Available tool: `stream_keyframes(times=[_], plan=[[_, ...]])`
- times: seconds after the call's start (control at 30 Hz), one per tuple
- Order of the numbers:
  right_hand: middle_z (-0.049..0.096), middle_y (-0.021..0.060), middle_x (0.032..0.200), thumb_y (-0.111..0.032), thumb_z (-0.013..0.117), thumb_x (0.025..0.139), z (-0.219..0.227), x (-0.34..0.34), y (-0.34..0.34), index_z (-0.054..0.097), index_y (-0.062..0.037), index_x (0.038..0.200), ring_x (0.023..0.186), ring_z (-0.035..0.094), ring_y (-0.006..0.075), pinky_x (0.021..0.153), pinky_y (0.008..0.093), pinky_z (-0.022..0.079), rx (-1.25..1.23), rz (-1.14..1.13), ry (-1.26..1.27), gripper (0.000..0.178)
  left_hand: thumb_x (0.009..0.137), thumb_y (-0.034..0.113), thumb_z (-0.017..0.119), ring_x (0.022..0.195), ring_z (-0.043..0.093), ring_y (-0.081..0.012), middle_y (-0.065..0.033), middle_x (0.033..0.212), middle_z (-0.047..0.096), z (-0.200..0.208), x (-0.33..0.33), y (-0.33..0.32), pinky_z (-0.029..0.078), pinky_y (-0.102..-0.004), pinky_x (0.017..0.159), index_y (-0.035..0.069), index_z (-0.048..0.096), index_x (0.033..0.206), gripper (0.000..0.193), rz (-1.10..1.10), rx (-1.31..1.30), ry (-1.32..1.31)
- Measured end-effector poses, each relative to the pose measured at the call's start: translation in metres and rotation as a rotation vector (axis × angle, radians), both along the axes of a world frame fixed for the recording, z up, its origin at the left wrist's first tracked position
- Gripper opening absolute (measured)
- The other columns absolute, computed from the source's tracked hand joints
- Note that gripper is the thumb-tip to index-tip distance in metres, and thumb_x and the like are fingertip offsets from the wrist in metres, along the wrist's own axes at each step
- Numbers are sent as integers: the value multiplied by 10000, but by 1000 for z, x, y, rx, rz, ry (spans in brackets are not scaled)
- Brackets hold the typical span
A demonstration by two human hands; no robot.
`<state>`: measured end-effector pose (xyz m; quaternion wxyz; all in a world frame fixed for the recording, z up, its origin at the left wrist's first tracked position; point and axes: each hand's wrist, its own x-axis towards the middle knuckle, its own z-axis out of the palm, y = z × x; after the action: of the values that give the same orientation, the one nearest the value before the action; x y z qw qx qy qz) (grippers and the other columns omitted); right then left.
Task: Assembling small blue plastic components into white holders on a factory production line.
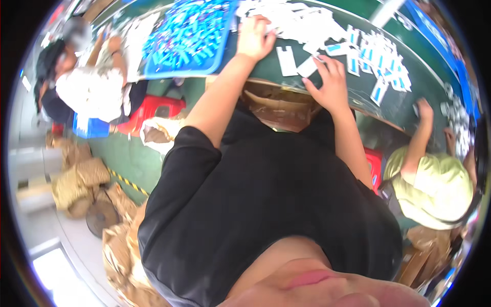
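My left hand (255, 40) reaches to the near edge of a heap of flat white pieces (302, 21), its thumb apart from the fingers. Nothing shows in its grasp. My right hand (332, 84) has its fingers spread, with the fingertips at a small white card (308, 67) lying on the green table (404, 43). Between my hands lies another white card (287, 61) with a notched end. To the right of my right hand, several white cards with blue strips (383, 59) are spread in an overlapping pile.
A blue tray (221, 60) full of small blue pieces stands left of my left hand. One person (92, 87) sits at the far left, another (434, 179) at the right. An open brown bag (279, 110) sits below the table edge before me. Brown sacks (120, 250) stand at left.
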<state>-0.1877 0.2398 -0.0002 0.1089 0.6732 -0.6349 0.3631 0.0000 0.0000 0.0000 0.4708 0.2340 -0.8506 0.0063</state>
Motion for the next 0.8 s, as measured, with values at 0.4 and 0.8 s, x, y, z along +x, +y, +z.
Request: stream_keyframes(times=[0.4, 0.8], plan=[[597, 171, 1424, -416, 847, 799, 4, -3, 0, 470, -62, 1575, 1347, 507, 378, 1142, 525, 380, 157, -50, 17, 933, 855, 99, 702, 959, 687, -333, -114, 1014, 710, 29, 153, 36, 530, -465, 858, 77, 720, 1048, 195, 405, 74, 156], [600, 148, 1464, -279, 829, 745, 5, -15, 10, 551, -82, 1511, 1351, 535, 372, 1162, 500, 373, 144, 112, -7, 839, 848, 361, 798, 1110, 674, -267, -25, 1086, 768, 25, 176, 12, 440, -537, 976, 214, 844, 978, 202, 690, 236, -439]])
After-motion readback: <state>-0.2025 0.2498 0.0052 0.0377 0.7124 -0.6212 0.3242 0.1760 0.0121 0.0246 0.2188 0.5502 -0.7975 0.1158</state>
